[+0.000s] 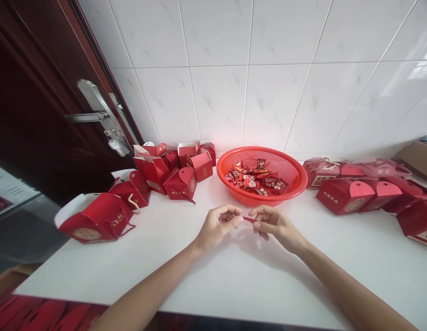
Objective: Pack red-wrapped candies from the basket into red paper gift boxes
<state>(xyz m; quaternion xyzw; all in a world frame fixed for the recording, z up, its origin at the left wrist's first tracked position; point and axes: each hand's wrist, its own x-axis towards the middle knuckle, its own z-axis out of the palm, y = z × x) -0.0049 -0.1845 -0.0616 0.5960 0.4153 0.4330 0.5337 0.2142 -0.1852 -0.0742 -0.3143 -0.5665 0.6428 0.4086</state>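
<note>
Near the middle of the desk [199, 285], a thin red strip [248, 219] spans the small gap between the two hands, just on the near side of a red mesh basket [301, 181]. The left grip [216, 225] is pinched on the strip's left end, thumb and fingertips together. The right grip [278, 227] is likewise closed on its right end, with the lower fingers curled beneath. What the strip is exactly is too small to tell.

Wrapped candies [256, 179], mostly red, lie heaped inside the basket, which stands toward the far side by a white tiled wall [220, 37].

To the left, a group of red boxes runs from the far side toward the near left; the nearest, a large box [99, 225], has gold print, a raised white-lined flap and a red cord at its right side. To the right, more red boxes [344, 195] sit close together, and twine [321, 161] lies over the top of one at the far side. A brown carton [416, 158] stands at the far right. At far left is a dark red door [34, 92] with a metal handle [85, 117].
</note>
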